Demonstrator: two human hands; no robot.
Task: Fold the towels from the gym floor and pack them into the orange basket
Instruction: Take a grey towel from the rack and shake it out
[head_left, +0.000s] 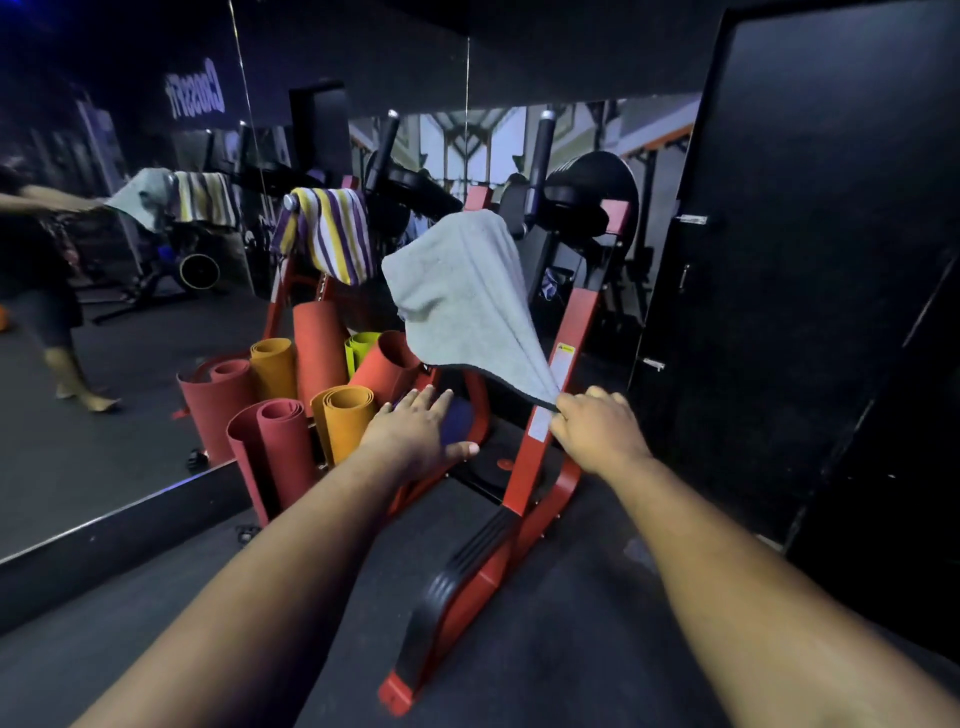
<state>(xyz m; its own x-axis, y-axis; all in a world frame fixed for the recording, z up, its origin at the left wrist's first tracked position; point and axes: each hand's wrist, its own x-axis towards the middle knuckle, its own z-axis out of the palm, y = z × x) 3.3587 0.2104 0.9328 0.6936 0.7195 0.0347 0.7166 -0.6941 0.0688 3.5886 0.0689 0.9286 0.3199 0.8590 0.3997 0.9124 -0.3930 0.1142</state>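
Note:
A grey towel (464, 301) hangs over the top of a red gym machine (540, 452), stretched down toward me. My right hand (597, 428) pinches its lower corner beside the machine's red upright. My left hand (421, 428) lies flat with fingers spread on a dark blue cloth (460, 421) low on the machine's frame. A purple, yellow and white striped towel (332, 234) is draped over a bar at the machine's upper left. No orange basket is in view.
Rolled red, orange and yellow-green mats (291, 395) stand in a rack left of the machine. A wall mirror (119, 312) on the left reflects the towels and a person. A black door (810, 260) stands at the right. Dark floor (571, 623) lies in front.

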